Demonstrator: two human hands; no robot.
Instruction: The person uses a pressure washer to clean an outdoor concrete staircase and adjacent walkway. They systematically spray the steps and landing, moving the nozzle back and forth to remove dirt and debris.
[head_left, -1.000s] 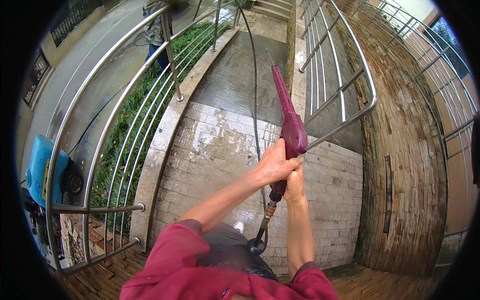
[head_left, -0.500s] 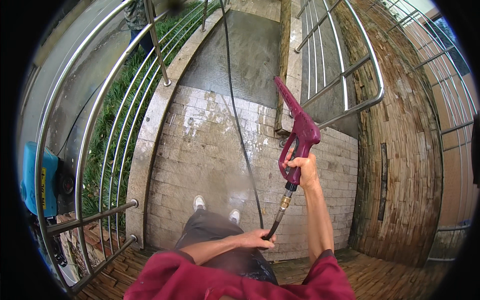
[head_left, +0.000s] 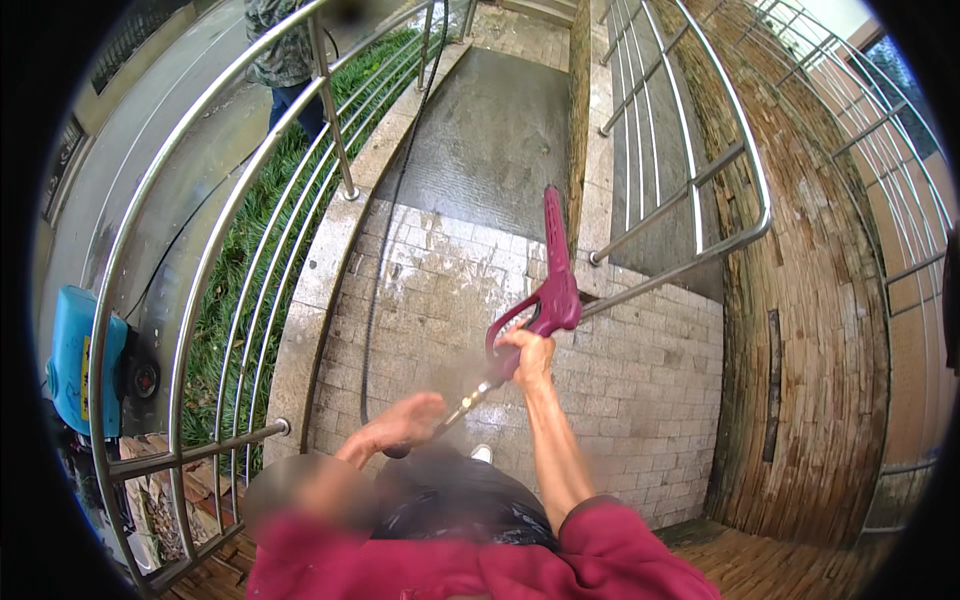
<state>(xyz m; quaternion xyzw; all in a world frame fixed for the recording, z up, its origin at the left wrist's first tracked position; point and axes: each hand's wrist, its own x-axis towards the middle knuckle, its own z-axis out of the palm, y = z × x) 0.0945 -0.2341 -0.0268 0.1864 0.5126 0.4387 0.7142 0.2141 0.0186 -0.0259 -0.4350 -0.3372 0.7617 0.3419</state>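
My right hand (head_left: 530,356) is closed round the handle of a maroon pressure-washer spray gun (head_left: 560,292), whose long barrel points away up the walkway. Below the handle, a brass fitting (head_left: 466,403) joins the gun to a black hose (head_left: 367,372). My left hand (head_left: 403,421) is beside the hose just below that fitting, fingers stretched toward it and somewhat blurred. Whether the palm touches the hose I cannot tell. From there the hose bends left and runs away along the left curb.
Wet paving (head_left: 430,290) leads to a grey wet ramp (head_left: 490,130). Steel railings (head_left: 208,250) stand left, and another railing (head_left: 745,235) juts in at right, beside a stone-clad wall (head_left: 815,300). Beyond the left railing are a blue machine (head_left: 76,350), grass and a person (head_left: 280,60).
Gun and right hand have moved left and nearer me, the barrel now more upright. My left hand has come off its grip and shifted left. The hose has swung to the left curb.
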